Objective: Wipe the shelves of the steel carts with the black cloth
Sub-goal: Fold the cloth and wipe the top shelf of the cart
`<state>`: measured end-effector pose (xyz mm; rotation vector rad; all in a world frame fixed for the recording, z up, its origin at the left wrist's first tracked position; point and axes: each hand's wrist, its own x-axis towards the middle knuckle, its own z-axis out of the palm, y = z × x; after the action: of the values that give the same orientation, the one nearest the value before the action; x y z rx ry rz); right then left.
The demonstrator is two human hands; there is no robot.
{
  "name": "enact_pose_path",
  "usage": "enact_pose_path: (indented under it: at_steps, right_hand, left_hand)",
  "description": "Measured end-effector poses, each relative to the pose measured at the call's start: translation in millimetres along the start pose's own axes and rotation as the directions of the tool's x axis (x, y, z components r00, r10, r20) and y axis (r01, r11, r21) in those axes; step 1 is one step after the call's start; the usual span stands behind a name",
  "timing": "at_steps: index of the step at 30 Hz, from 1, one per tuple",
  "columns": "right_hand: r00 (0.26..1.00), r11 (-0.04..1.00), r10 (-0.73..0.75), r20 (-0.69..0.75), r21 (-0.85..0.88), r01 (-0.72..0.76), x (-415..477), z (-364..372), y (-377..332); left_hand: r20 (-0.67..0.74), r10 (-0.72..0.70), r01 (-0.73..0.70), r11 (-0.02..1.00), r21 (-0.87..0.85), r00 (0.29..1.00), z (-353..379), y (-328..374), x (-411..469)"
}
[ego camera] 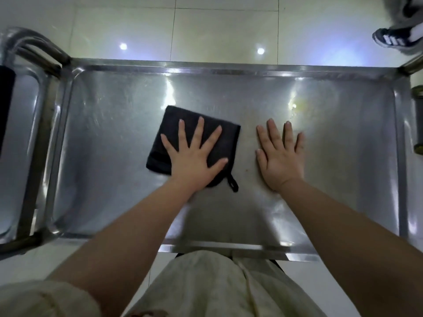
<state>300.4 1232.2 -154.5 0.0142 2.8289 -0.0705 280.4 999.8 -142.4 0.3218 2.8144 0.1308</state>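
Head camera view, looking down: a person leans over the top shelf (pixel 332 170) of a steel cart. Left hand (pixel 194 156), fingers spread wide and straight, presses flat on a folded black cloth (pixel 160 143) lying near the middle of the shelf, its hanging loop (pixel 233 183) trailing toward the person. Right hand (pixel 280 156), fingers straight and close together, rests palm-down on bare steel just beside the cloth. A yellowish smear (pixel 302 107) marks the shelf beyond the right hand. A second cart (pixel 20 138) stands at left; a sneaker (pixel 392 38) shows on the tiled floor (pixel 217 33).
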Motion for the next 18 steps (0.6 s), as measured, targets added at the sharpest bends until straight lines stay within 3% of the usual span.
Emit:
enact_pose_path:
  at_steps: [7,13,18]
  right_hand:
    - [1.000,1.000,0.006,-0.001,-0.007,-0.006,-2,-3,-2]
    - [0.999,0.998,-0.013,0.033,0.066,0.011,-3,-10,0]
    - [0.968,0.963,0.249,-0.035,0.114,-0.244,-29,-10,46]
  left_hand:
    - [0.008,0.087,-0.087,0.996,0.019,0.996,45,48,-123]
    - [0.054,0.063,-0.066,0.996,0.052,0.997,49,56,-141]
    - [0.038,0.053,-0.056,0.996,0.066,0.998,52,57,-141]
